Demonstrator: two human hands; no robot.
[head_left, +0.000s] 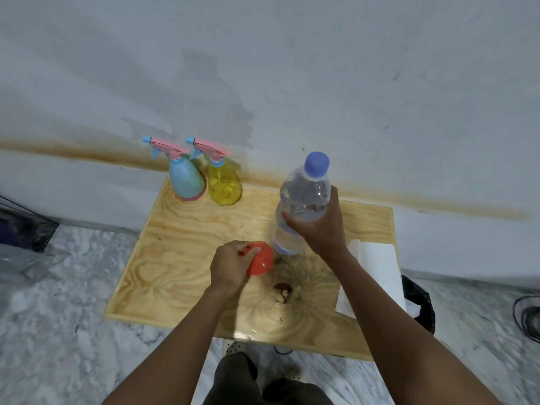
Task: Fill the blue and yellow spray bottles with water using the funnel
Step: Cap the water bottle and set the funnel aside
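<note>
Left hand [230, 266] centre frame, fingers curled round the narrow end of the orange funnel [263, 263]; the funnel's bowl sticks out to the frame-right of the fist, low over the desk [181, 258]. Can't tell if the bowl touches the wood

Right hand [318, 226] just right of centre, wrapped round the middle of the clear water bottle [301, 200], thumb on the frame-left side. Blue cap on. Bottle tilted, cap end leaning to the upper right, water visible inside. Its base sits just beside the funnel bowl, at or just above the desk surface; can't tell which

Blue spray bottle [185, 176] and yellow spray bottle [223, 184]: both upright, side by side at the far left corner of the desk, upper centre-left of frame, close to the wall [292, 68]. Blue is on the frame-left, yellow right next to it, bodies touching or nearly so. Both have pink trigger heads fitted, nozzles pointing frame-left. Well apart from both hands

Other stuff: desk is bare plywood with a dark knot [282, 290] below the funnel. White paper sheet [377, 273] on the desk's right edge, behind the right forearm. Black bag [420, 299] on the floor [58, 317] past that edge. Floor is grey marble pattern. Brown stain band runs across the wall at desk height
</note>
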